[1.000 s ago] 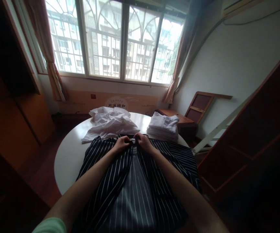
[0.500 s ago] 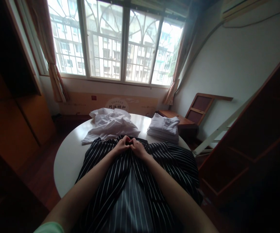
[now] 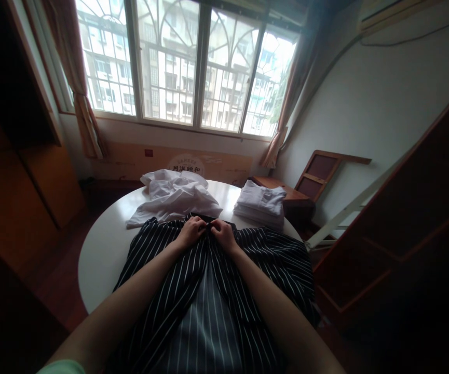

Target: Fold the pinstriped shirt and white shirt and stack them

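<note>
A black shirt with thin white stripes (image 3: 177, 280) lies spread on the round white table (image 3: 99, 259), its front open lower down so the grey inside shows. My left hand (image 3: 191, 232) and my right hand (image 3: 221, 234) sit close together at the shirt's neck, each pinching one front edge, the two edges held together there. What is between the fingertips is too small to make out.
A loose heap of white clothes (image 3: 173, 200) lies just beyond my hands. A folded white pile (image 3: 261, 203) stands at the table's far right. Wooden cabinets flank both sides; a folded wooden table (image 3: 317, 174) leans on the right wall under the window.
My hands, apart at the collar a second ago, came together at the neck of the shirt and stay there. The view shifted slightly.
</note>
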Action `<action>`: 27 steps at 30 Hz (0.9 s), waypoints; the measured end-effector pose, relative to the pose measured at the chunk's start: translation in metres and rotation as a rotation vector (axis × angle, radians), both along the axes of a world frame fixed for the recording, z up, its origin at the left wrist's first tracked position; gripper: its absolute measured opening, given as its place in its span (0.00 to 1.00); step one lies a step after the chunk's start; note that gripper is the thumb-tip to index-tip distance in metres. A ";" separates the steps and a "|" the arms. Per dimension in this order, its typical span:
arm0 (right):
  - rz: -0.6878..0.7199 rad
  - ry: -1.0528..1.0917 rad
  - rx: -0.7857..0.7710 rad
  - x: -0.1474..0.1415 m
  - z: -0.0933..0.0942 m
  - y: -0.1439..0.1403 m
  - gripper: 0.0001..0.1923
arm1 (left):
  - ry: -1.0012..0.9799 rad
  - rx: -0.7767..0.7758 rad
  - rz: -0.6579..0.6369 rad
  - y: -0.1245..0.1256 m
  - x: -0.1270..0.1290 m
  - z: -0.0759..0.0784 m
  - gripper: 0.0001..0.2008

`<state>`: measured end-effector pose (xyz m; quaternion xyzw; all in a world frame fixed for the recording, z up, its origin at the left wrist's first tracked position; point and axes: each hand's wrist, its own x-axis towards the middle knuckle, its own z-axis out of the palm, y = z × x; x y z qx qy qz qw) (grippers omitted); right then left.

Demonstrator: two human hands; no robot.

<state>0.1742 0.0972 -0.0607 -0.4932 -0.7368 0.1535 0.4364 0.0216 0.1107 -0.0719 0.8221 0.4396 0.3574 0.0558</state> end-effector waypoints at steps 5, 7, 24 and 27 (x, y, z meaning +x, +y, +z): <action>-0.051 0.042 0.051 0.004 -0.003 0.004 0.09 | -0.054 -0.053 -0.047 0.000 0.003 0.001 0.05; -0.007 0.044 0.081 0.004 -0.003 0.004 0.08 | -0.137 -0.142 -0.086 0.001 0.002 0.002 0.06; 0.008 -0.188 0.192 -0.004 0.003 -0.014 0.05 | -0.500 -0.578 -0.175 0.010 -0.010 0.011 0.13; -0.003 -0.203 0.241 -0.006 0.005 -0.017 0.04 | -0.557 -0.637 -0.195 0.011 -0.012 0.012 0.13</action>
